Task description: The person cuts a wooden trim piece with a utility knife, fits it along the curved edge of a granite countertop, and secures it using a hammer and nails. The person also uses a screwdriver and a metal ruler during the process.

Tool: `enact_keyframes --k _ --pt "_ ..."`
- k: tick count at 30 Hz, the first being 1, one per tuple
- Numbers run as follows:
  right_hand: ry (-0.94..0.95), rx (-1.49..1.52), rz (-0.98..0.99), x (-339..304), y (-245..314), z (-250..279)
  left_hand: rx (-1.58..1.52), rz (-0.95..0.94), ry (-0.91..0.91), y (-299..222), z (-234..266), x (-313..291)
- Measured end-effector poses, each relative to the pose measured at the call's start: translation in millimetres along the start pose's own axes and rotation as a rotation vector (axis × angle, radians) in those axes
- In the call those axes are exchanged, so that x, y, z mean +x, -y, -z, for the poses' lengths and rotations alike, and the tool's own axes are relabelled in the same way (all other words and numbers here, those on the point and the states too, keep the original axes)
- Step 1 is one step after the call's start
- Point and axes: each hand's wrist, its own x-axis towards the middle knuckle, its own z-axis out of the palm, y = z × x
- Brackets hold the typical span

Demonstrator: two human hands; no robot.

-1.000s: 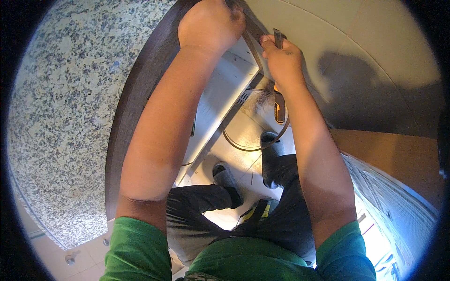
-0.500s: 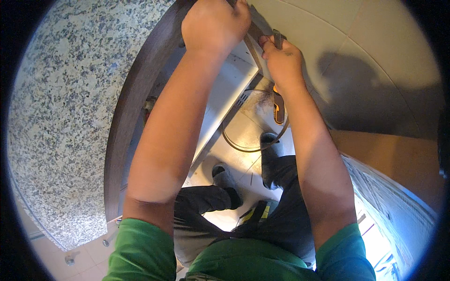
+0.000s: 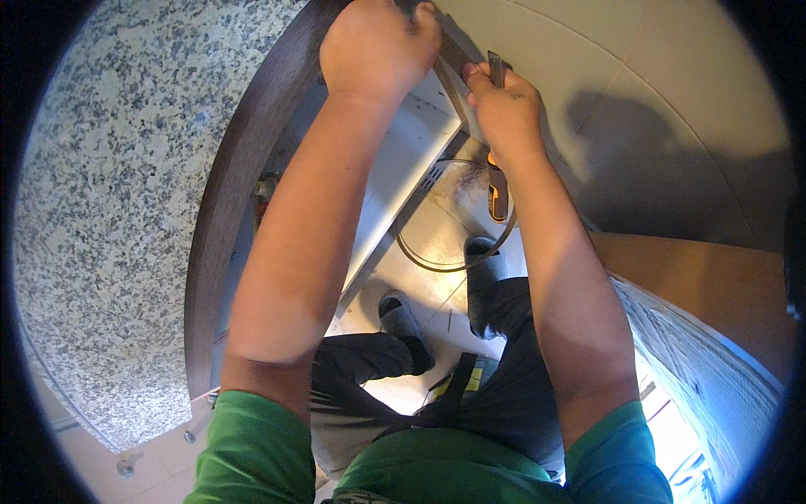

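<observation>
My left hand (image 3: 378,50) is closed at the top of the view, at the dark wood-look edge (image 3: 239,160) of the cabinet under the counter. Its fingertips are mostly hidden, so what they pinch cannot be made out. To its right, close to the wall, my right hand (image 3: 508,105) is wrapped round a flat-bladed tool (image 3: 495,69) whose metal end sticks up past the thumb. In line below the wrist shows an orange-and-black handle (image 3: 498,195), seemingly of the same tool. A thin dark strip (image 3: 437,267) hangs in a loop beneath my hands.
A speckled granite countertop (image 3: 117,218) fills the left. The tiled wall (image 3: 672,92) rises at upper right. A white cabinet panel (image 3: 395,185) lies below my left forearm. Film-wrapped panels (image 3: 714,361) lean at right beside a brown board (image 3: 688,273). My slippered feet stand on floor tiles.
My left hand has shifted slightly left and down. The right hand and its tool have barely moved, and the hanging loop stays nearly in place.
</observation>
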Motion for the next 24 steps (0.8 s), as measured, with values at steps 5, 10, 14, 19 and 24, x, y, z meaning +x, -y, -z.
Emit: enact_keyframes --k 5,10,14,19,24 --pt "0.01 -0.041 0.036 1 -3 -1 -0.026 -0.025 -0.019 3 -4 2" --pt "0.003 -0.045 0.039 2 -2 2 -0.201 -0.076 -0.132 -4 -4 -1" --pt "-0.004 -0.01 -0.005 0 -1 -2 -0.499 0.16 -0.338 24 -50 -12" --pt "0.004 0.01 -0.042 -2 1 0 -1.151 0.639 -0.257 20 -77 -7" --pt "0.008 0.046 -0.026 0 -1 2 -1.282 0.839 -0.227 18 -82 10"
